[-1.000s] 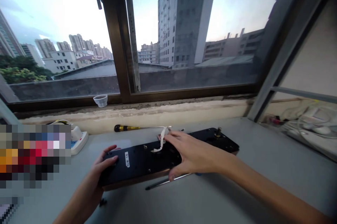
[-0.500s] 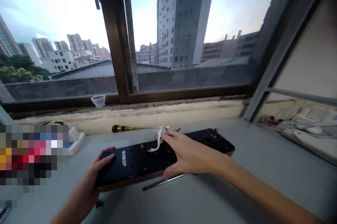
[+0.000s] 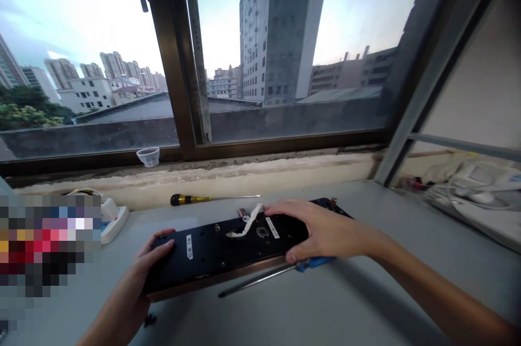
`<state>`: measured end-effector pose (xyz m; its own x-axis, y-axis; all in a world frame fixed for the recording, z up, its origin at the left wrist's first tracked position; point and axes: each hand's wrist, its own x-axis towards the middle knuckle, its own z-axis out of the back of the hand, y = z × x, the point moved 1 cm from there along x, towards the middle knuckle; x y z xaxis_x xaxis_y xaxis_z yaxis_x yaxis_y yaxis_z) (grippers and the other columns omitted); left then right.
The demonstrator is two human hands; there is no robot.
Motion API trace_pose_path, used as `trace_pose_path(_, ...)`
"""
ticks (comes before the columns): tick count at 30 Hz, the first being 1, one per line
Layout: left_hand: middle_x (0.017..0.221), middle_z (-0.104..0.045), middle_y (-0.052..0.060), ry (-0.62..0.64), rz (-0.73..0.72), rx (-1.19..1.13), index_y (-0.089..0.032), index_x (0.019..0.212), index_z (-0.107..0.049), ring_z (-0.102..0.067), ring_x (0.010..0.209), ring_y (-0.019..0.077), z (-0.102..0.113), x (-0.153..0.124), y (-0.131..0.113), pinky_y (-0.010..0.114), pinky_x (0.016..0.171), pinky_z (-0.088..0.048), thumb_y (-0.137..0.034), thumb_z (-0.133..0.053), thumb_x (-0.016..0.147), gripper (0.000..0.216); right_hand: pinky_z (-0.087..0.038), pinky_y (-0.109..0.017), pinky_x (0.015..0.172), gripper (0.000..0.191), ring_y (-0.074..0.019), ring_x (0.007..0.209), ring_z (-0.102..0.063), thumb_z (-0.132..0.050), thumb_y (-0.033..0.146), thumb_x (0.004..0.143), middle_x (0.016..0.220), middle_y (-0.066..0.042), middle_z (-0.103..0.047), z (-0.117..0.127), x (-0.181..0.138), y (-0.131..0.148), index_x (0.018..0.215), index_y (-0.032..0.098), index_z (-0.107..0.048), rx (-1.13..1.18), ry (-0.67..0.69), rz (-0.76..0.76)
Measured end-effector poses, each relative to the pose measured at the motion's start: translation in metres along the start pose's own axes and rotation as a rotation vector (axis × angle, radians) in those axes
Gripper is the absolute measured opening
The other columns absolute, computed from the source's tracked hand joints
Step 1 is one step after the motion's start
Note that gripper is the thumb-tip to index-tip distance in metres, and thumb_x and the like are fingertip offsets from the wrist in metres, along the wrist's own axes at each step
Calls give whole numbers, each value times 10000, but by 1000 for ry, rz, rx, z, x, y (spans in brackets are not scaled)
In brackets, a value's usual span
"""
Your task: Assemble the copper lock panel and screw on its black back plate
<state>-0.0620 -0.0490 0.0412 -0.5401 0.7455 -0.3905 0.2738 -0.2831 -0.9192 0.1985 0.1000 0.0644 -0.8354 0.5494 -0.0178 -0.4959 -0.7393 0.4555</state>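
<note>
A long box (image 3: 205,255) is showing a flat black top and a brownish side along its near edge. It is lying slantwise over the grey table (image 3: 411,243), its left end pointing nearer the person and its right end reaching toward the wall below the window; whether its left end is touching the table, I cannot tell. On the top, a white label (image 3: 189,247) is carrying black print, a second white label (image 3: 272,228) is sitting near the right hand, and a dark metal ring (image 3: 262,232) is lying just beside that one. A crumpled white strip (image 3: 251,221) is curling up from the top and leaning toward the far edge. A brass post (image 3: 333,203) is standing at the far right end.

The left hand (image 3: 152,254) is holding the box's left end, its thumb pressing on top and its fingers wrapping the far side. The right hand (image 3: 329,229) is spreading wide across the right half, arching over the top with its thumb at the near edge; whether it is gripping or only resting, I cannot tell.

Two screwdrivers are lying out: a yellow-and-black screwdriver (image 3: 183,199) behind the box and a blue-handled screwdriver (image 3: 315,264) in front. One power strip (image 3: 116,225) is sitting at left, and one clear cup (image 3: 148,157) is standing on the sill (image 3: 244,162).
</note>
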Motion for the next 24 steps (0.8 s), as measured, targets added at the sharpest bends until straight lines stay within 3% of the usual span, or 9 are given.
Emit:
trace_pose_path(7,711,-653,-14,27,-37,31,-271,1047,-535,-595,554,118,2,2,0,164,455,-406,-329,-634,698,368,-322,-458,996,757,-292,1189,-394,-654,569,604,1320,-69,-419,1,1,-2,1253,233,-455,16,-25,-24)
trace_pose_path(18,667,-674,9,-62,-83,32,-233,987,-576,-607,521,141,-2,2,-2,171,422,-436,-251,-673,631,369,-366,-417,955,672,-263,1130,-447,-670,533,615,1261,-71,-463,-1,0,-7,1187,234,-487,60,-41,66)
trace_pose_path(24,635,-668,5,-56,-117,35,-212,934,-583,-607,486,139,6,19,5,180,426,-449,-197,-693,604,348,-347,-417,981,725,-255,1153,-427,-677,565,595,1279,-53,-448,-3,0,-8,1213,253,-464,63,-23,43)
